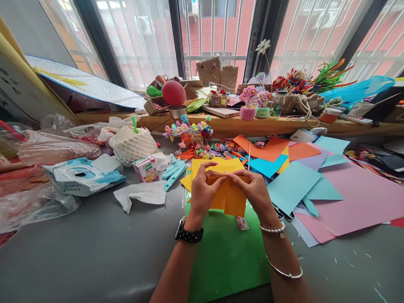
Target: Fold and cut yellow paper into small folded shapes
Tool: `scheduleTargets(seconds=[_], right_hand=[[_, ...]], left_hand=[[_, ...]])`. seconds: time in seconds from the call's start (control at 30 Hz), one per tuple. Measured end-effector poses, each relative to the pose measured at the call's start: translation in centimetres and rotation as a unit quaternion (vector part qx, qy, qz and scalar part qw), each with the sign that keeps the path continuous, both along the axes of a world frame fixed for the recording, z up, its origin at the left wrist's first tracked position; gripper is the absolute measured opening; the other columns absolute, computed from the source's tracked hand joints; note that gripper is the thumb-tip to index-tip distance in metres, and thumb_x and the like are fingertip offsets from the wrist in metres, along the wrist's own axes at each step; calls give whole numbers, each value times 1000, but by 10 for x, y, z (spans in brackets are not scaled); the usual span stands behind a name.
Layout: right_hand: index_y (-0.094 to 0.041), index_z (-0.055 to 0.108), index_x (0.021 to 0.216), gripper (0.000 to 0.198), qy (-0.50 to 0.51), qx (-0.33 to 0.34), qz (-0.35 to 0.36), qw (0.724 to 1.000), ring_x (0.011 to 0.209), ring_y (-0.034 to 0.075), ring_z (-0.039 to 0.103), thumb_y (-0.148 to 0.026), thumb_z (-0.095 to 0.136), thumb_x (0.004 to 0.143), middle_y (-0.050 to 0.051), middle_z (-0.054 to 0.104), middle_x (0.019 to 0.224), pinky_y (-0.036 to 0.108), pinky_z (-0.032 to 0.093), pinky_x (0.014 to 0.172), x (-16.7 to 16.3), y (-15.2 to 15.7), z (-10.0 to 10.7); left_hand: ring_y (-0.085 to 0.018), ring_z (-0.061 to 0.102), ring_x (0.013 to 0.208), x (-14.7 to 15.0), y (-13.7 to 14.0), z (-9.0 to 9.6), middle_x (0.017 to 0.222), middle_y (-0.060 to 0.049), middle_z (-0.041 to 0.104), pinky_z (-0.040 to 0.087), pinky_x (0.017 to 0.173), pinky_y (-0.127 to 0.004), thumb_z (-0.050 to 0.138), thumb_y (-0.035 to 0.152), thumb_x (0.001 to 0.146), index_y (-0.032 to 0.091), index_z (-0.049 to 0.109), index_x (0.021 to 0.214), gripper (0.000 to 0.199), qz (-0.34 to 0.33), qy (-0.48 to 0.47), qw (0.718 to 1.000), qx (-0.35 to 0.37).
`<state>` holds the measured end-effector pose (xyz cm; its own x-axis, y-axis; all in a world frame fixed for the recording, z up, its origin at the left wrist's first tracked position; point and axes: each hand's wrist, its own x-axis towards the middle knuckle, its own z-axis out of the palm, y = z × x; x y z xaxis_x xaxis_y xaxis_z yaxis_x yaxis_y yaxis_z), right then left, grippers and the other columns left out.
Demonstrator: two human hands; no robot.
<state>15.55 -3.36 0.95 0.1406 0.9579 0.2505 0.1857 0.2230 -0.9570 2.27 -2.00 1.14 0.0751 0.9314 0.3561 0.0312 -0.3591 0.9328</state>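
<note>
A folded sheet of yellow-orange paper [235, 204] is held up above a green mat [230, 265]. My left hand [203, 189] pinches its upper edge between thumb and fingers. Close beside it, my right hand [252, 189] pinches the same edge, the two thumbs almost meeting. A crease or slit runs down the middle of the paper's lower part. More yellow paper [233, 163] shows just behind the hands. Below the paper a small printed packet [242, 223] rests on the mat.
Blue paper sheets [295, 187] and a large pink sheet [362, 202] lie to the right. On the left are a wet-wipe pack [85, 174], a crumpled tissue [142, 194] and a small carton [147, 169]. Yarn flowers [189, 130] stand behind, below a crowded ledge [126, 122].
</note>
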Motion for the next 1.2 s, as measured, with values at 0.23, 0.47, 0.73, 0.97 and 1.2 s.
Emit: scheduleTargets(seconds=[0.23,0.47,0.73,0.97,1.2], right_hand=[[-16,64,70,32,59,-41,7,997,65,17,57,-46,63,59,5,64,75,26,44,55,-1,1,-3],[-16,64,69,30,89,-69,22,993,64,16,55,-44,64,57,4,63,74,25,42,54,-1,1,-5],[-16,63,68,29,122,-82,22,989,62,15,55,-41,66,55,4,62,71,24,42,54,-1,1,-4],[-16,62,68,27,167,-98,30,981,60,14,55,-38,67,54,3,61,70,24,42,53,-3,3,-7],[-15,62,67,29,195,-110,44,974,55,12,54,-38,69,50,1,61,65,22,41,51,-4,4,-7]], left_hand=[[-19,62,77,1,0,-1,75,-3,66,46,70,-30,65,30,61,19,41,92,41,2,-53,997,-58],[-19,63,75,1,-1,-3,74,-3,66,47,68,-30,65,31,59,19,41,90,41,-12,-87,992,-95],[-18,62,75,2,0,-6,76,-4,66,46,68,-29,65,32,60,19,43,90,39,-10,-85,992,-93],[-17,62,72,4,-1,-6,76,-3,64,47,66,-28,64,32,60,19,47,88,36,15,-63,995,-76],[-17,62,70,3,-4,-4,75,-3,65,47,66,-28,65,32,60,19,47,86,35,24,-70,994,-80]])
